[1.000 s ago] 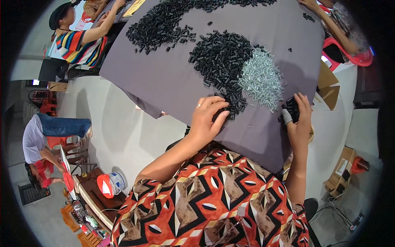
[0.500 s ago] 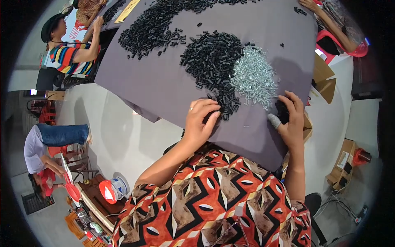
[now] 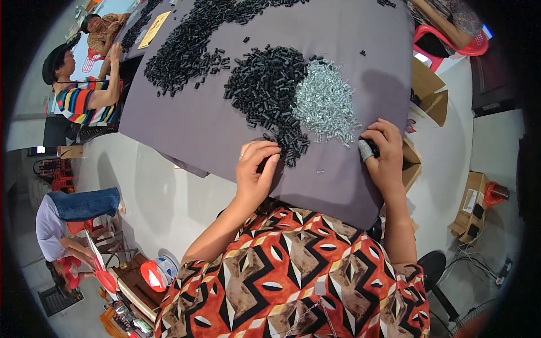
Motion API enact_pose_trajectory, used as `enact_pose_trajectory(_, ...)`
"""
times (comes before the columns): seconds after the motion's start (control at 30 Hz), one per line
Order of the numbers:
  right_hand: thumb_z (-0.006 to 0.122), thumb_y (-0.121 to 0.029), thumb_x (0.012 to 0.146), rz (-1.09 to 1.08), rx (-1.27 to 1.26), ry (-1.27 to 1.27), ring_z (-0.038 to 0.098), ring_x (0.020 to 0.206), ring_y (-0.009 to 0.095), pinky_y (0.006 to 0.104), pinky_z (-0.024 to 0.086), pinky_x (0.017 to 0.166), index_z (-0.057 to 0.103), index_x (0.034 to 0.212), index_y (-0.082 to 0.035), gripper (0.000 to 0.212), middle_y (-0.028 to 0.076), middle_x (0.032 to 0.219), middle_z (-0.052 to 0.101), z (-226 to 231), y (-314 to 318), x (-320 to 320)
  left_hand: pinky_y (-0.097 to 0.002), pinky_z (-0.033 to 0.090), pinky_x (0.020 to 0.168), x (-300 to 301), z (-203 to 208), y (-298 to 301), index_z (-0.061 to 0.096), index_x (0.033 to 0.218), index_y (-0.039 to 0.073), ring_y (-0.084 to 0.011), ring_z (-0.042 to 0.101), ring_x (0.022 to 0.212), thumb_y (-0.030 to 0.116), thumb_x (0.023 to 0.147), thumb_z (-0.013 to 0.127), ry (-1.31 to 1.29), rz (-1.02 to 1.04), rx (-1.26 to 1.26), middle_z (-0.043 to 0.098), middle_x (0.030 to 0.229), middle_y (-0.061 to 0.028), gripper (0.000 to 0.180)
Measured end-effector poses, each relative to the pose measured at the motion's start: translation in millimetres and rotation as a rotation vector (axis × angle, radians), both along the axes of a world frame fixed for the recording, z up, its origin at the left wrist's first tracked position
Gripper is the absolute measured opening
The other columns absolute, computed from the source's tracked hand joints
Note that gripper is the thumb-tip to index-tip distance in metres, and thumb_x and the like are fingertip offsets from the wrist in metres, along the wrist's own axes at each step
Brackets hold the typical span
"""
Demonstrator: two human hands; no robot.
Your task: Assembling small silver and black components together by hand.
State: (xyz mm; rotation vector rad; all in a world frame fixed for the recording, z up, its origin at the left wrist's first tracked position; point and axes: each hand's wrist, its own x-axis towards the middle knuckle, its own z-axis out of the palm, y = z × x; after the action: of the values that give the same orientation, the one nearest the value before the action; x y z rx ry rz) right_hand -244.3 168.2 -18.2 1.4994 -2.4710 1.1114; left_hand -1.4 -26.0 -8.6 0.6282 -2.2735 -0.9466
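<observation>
My left hand (image 3: 255,170) rests at the near tip of a heap of short black tube-like pieces (image 3: 265,84). Its thumb and fingers are bent close together, and whatever lies between them is hidden. On the right, my right hand (image 3: 385,155) curls over some black pieces (image 3: 372,147) close to the table's right edge; a grey cover wraps its thumb. Between and beyond both hands lies a pile of small silvery metal pieces (image 3: 326,104), too small to tell if screws or springs. It touches the black heap. One tiny silvery piece (image 3: 320,171) lies alone on the grey tablecloth (image 3: 332,191).
Another long black heap (image 3: 186,53) stretches across the far side. People sit at the far left (image 3: 87,101) and far right (image 3: 451,25). Cardboard boxes (image 3: 428,87) stand beyond the right table edge. A white bucket (image 3: 163,271) and a bending person (image 3: 53,222) are at the left.
The view has shifted, so the table sits further left. My right hand's fingers have drawn in over the black pieces. My left hand stays by the heap's tip.
</observation>
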Motion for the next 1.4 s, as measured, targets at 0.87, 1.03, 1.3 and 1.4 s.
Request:
enact_pose_trajectory(0.87, 0.078, -0.004, 0.071, -0.012, 0.026, 0.024, 0.053, 0.127, 0.04, 0.0509, 0.04, 0.11, 0.064, 0.093, -0.004, 0.026, 0.012, 0.116, 0.061, 20.7, 19.1, 11.0, -0.0361, 0.047, 0.094, 2.2, -3.4, -2.8, 0.072, 0.098, 0.001, -0.0252, 0.062, 0.105, 0.001, 0.091, 0.067, 0.009, 0.029, 0.038, 0.071, 0.107, -0.0088, 0.009)
enact_pose_trajectory(1.03, 0.074, 0.0, 0.074, -0.073, 0.033, 0.03, 0.052, 0.129, 0.04, 0.0505, 0.039, 0.112, 0.064, 0.093, -0.003, 0.022, 0.012, 0.116, 0.061, 5.3, 22.9, 5.3, -0.037, 0.047, 0.093, 1.8, 1.0, -2.2, 0.073, 0.098, 0.004, -0.0274, 0.062, 0.102, 0.003, 0.088, 0.069, 0.037, 0.06, 0.082, 0.07, 0.108, -0.0095, 0.01)
enact_pose_trajectory(1.3, 0.069, 0.006, 0.073, -0.136, -0.015, -0.038, 0.051, 0.131, 0.038, 0.0457, 0.04, 0.11, 0.064, 0.098, -0.003, 0.027, 0.013, 0.123, 0.059, -4.3, 26.8, -6.3, -0.0414, 0.046, 0.091, 2.5, 2.3, -6.0, 0.067, 0.113, 0.004, -0.0333, 0.058, 0.105, 0.008, 0.084, 0.073, -0.064, 0.107, -0.015, 0.062, 0.115, -0.0132, 0.029)
enact_pose_trajectory(1.4, 0.081, -0.006, 0.074, -0.184, -0.053, -0.083, 0.048, 0.133, 0.038, 0.0457, 0.04, 0.11, 0.065, 0.106, -0.004, 0.036, 0.013, 0.13, 0.057, -5.5, 24.7, -4.0, -0.0419, 0.049, 0.086, -8.4, 14.9, 5.6, 0.066, 0.116, 0.006, -0.0339, 0.059, 0.103, 0.009, 0.084, 0.074, -0.048, -0.061, -0.235, 0.063, 0.115, -0.0125, 0.033)
